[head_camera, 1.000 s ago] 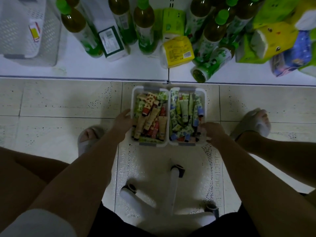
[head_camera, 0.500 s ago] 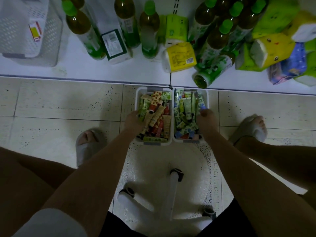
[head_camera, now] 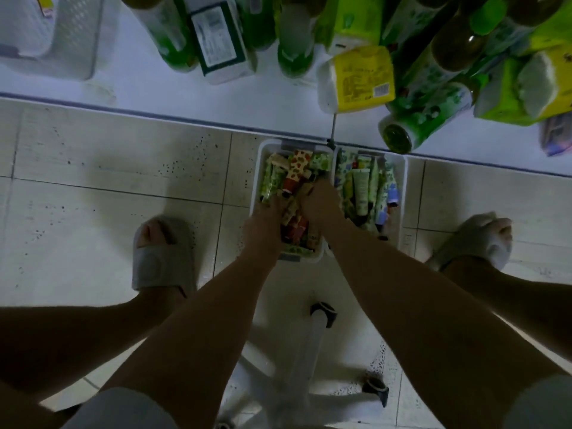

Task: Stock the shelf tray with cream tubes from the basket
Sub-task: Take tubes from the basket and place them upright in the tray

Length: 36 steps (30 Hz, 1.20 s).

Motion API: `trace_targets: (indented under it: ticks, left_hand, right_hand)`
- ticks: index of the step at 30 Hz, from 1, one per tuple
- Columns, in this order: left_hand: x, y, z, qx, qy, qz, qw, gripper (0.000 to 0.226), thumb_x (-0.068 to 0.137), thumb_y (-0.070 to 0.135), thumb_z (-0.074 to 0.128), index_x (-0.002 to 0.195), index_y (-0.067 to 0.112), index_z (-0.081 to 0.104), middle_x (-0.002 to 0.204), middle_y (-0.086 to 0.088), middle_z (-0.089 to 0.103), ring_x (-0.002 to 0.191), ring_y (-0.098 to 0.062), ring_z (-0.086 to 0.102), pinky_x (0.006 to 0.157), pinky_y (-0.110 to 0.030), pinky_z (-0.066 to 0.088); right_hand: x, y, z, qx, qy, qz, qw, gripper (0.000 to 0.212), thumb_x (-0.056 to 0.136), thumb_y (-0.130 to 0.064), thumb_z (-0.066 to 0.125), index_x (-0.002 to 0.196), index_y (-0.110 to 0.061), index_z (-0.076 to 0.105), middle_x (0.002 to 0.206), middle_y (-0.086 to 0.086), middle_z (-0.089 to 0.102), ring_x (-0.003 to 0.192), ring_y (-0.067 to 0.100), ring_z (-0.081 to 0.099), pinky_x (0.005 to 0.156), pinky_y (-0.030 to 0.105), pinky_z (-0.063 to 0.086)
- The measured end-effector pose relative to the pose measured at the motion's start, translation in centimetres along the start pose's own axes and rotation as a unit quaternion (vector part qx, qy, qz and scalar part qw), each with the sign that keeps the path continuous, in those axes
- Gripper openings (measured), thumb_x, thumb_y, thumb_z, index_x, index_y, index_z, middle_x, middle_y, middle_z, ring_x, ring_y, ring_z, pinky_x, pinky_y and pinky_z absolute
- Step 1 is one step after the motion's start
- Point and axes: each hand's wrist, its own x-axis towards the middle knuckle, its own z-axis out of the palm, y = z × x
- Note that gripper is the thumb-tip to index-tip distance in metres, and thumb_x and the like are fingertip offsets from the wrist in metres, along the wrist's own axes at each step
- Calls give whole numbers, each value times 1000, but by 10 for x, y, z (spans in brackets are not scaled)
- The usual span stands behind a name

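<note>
Two white trays stand side by side on the floor against the shelf edge, both full of small colourful cream tubes. The left tray [head_camera: 257, 181] holds red, tan and green tubes [head_camera: 295, 171]. The right tray [head_camera: 403, 187] holds green and blue tubes [head_camera: 360, 190]. Both my hands reach into the left tray. My left hand [head_camera: 266, 222] lies on the tubes at its near left. My right hand [head_camera: 318, 202] is pushed in among the tubes near the divider. The fingertips of both are buried and blurred. A white perforated basket [head_camera: 379, 362] lies below the trays.
The white shelf [head_camera: 130, 85] carries green bottles [head_camera: 297, 54], a yellow pack [head_camera: 362, 78], tissue packs [head_camera: 526, 88] and a white crate [head_camera: 58, 35] at far left. My slippered feet [head_camera: 161, 252] flank the trays. The basket handle [head_camera: 322, 315] sticks up between my forearms.
My hands left the outer sides of the two trays and both went into the left tray. The trays now sit right against the shelf edge, and the view has drawn closer.
</note>
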Motion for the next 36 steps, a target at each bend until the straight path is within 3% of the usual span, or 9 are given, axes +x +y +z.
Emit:
trace_targets:
  ticks: [2, 9, 13, 16, 20, 25, 28, 31, 36]
  left_hand:
    - [-8, 1, -12, -52, -25, -12, 998, 44, 98, 25, 50, 138, 12, 39, 120, -15, 59, 91, -21, 61, 63, -14, 43]
    - [-41, 24, -108, -159, -132, -4, 978, 58, 79, 12, 72, 132, 8, 48, 124, -16, 59, 115, -34, 56, 96, -45, 49]
    - [-52, 29, -145, -363, -113, 13, 925, 36, 79, -8, 64, 106, 13, 56, 105, -19, 63, 98, -35, 64, 82, -53, 56]
    - [-75, 38, -172, -430, -122, 21, 894, 44, 81, -3, 64, 116, 21, 53, 112, -14, 64, 93, -29, 67, 72, -45, 60]
    - [-94, 53, -219, -426, -106, 100, 893, 33, 87, 8, 60, 115, 25, 54, 109, -11, 69, 94, -28, 70, 82, -47, 58]
    - [-128, 97, -309, -438, -70, 194, 875, 18, 93, 15, 58, 109, 23, 59, 98, -5, 72, 91, -27, 72, 77, -42, 59]
    - [-158, 125, -367, -422, -26, 258, 869, 23, 96, 21, 57, 118, 20, 57, 92, -1, 73, 85, -24, 72, 75, -39, 57]
    - [-190, 145, -420, -387, 11, 311, 868, 25, 96, 21, 57, 121, 19, 57, 95, -2, 73, 84, -23, 71, 77, -38, 55]
    - [-227, 168, -497, -324, 62, 362, 872, 24, 94, 21, 60, 118, 18, 54, 101, -4, 74, 86, -22, 71, 72, -31, 57]
  right_hand:
    - [-9, 1, -7, 36, -6, 38, 999, 28, 96, -9, 47, 68, -10, 43, 61, -1, 38, 52, 10, 33, 48, 28, 29]
    - [-68, -28, -98, 275, 42, 46, 959, 12, 89, 2, 61, 84, 10, 68, 74, 24, 62, 63, 19, 59, 55, 25, 47]
    - [-92, -40, -108, 351, 82, 11, 933, 23, 92, -9, 62, 111, 4, 59, 95, 11, 58, 86, 19, 55, 67, 23, 45]
    - [-122, -43, -113, 493, 53, 22, 868, 13, 95, -21, 61, 105, -16, 56, 99, -3, 62, 94, 12, 59, 83, 27, 49]
    - [-145, -61, -136, 608, -36, -41, 792, 11, 101, -22, 49, 101, -20, 60, 94, -3, 66, 93, 14, 61, 96, 38, 47]
    - [-179, -110, -201, 611, -72, -132, 777, 31, 105, -30, 35, 116, -10, 57, 77, -1, 54, 63, 12, 52, 65, 30, 52]
    - [-210, -150, -250, 563, -93, -200, 797, 41, 98, -48, 44, 112, -12, 58, 68, -5, 51, 49, 7, 45, 43, 23, 37]
    - [-244, -187, -296, 520, -74, -289, 800, 29, 92, -45, 60, 98, -18, 54, 66, -3, 55, 47, 8, 44, 39, 20, 32]
    - [-287, -246, -365, 471, 10, -349, 810, 32, 102, -34, 44, 100, -8, 63, 73, 5, 65, 52, 15, 55, 47, 26, 45]
